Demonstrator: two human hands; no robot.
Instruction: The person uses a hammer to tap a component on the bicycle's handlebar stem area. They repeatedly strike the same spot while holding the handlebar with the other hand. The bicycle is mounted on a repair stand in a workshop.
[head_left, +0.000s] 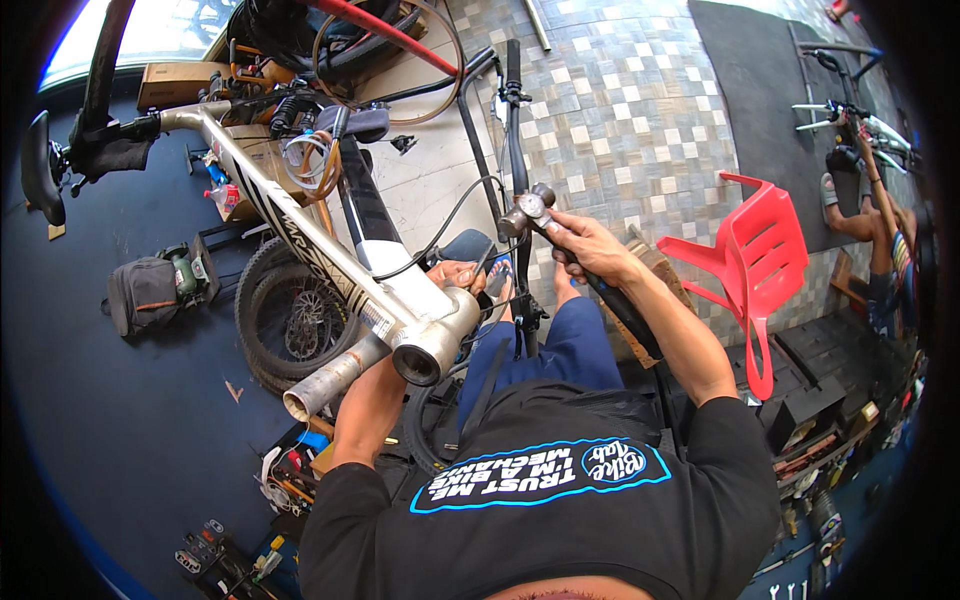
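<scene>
My right hand [590, 248] is wrapped round the black handle of a hammer [625, 318]. The hammer's worn steel head is up by a black bicycle handlebar [516, 130]. A silver bicycle frame with black markings [290, 220] slants across my left side, its wide open tube end [420, 360] towards me. My left forearm passes beneath the frame, and my left hand [457, 276] shows behind that tube end. Its fingers are closed by a thin dark piece; what they grip is partly hidden. A worn metal tube [335, 378] sticks out below the frame.
A red plastic chair [755, 260] stands to my right. Bicycle wheels [300, 312] and a grey bag [150, 295] lie on the left floor. Cardboard boxes [180, 84] and bike parts crowd the far left. Another person's legs [862, 222] and a bicycle [860, 115] are at far right.
</scene>
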